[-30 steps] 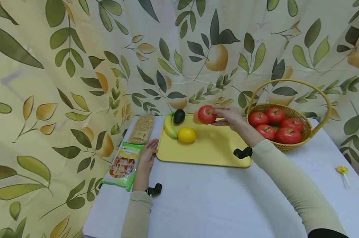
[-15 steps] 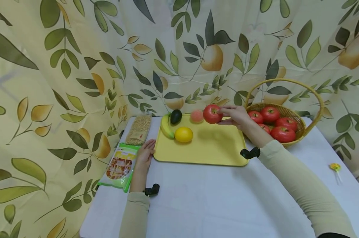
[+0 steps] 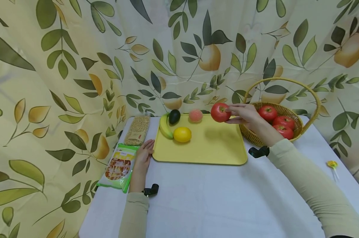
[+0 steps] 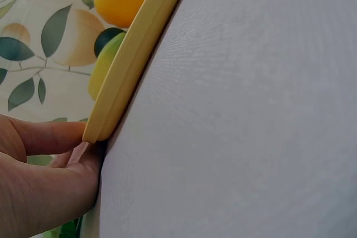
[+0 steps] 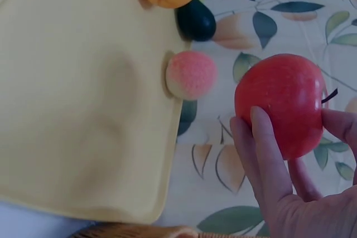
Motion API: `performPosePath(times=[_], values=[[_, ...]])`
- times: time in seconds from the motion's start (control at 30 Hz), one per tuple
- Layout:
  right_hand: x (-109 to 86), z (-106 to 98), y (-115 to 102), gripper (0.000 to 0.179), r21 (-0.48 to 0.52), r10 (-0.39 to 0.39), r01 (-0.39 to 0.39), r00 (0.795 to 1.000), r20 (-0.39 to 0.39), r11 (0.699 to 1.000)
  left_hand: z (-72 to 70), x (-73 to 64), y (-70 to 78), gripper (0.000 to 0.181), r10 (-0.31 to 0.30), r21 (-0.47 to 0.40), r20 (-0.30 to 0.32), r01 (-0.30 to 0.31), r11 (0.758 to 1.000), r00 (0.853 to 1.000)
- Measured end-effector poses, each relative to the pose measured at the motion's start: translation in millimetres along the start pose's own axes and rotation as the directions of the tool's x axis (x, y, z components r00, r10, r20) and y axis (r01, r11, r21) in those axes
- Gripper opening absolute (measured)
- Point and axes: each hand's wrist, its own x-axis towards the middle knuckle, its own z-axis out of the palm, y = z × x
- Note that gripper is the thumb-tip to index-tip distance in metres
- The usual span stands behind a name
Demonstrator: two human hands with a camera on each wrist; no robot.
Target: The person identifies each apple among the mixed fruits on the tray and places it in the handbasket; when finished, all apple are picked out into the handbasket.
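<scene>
A red apple (image 5: 281, 101) with a dark stem is held between the thumb and fingers of my right hand (image 3: 246, 115). In the head view it appears over the back right of the yellow tray (image 3: 203, 153), left of the wicker basket (image 3: 250, 136). My left hand (image 3: 144, 152) touches the tray's left edge, its fingers fairly straight; the left wrist view shows finger and thumb at the rim. On the tray lie a banana (image 3: 165, 127), a dark green avocado-like fruit (image 3: 174, 117), a yellow lemon-like fruit (image 3: 182, 135) and a peach (image 3: 195, 116).
More red apples (image 3: 267, 113) sit in the basket, partly hidden by my right arm; its tall handle (image 3: 315, 99) arches above. Left of the tray are a bag of grains (image 3: 136, 130) and a green-edged food packet (image 3: 119, 168). A yellow lollipop (image 3: 332, 164) lies far right.
My right hand has carried the apple rightward from in front of the peach, which now shows fully. My left hand stays at the tray's edge. The head view has shifted slightly.
</scene>
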Motion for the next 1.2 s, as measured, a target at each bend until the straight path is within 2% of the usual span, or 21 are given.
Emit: performPosePath(times=[0.17,0.3,0.5,0.63,1.0,1.2], values=[[-4.6,-13,-2,0.044,-0.031,-0.013,0.012,1.000,-0.025,0.999,-4.7,4.6,-6.6,0.071,0.040,0.029,0.003,-0.040,0.999,0.999],[-5.9,-22,-3,0.035,-0.023,-0.012,0.011,0.999,-0.040,1.000,-10.6,8.9,-12.2,0.072,0.079,0.010,0.019,-0.079,0.997,0.997],[-7.7,-35,0,0.047,-0.009,-0.010,0.009,0.999,-0.042,1.000,-3.2,2.1,-4.6,0.073,0.036,0.030,0.004,-0.036,0.999,0.999],[-9.9,-46,1,0.045,0.016,0.007,-0.006,0.999,-0.049,1.000,0.5,-2.3,0.5,0.075,0.002,0.000,0.004,-0.002,1.000,1.000],[-14.3,-75,1,0.013,0.003,0.008,-0.008,0.997,-0.080,1.000,-0.5,-1.3,-2.2,0.074,0.007,0.018,-0.012,-0.007,1.000,1.000],[-13.5,-92,3,0.005,-0.103,-0.003,-0.010,0.992,-0.124,0.995,0.1,-2.3,-1.7,0.073,0.005,0.013,-0.010,-0.005,1.000,1.000]])
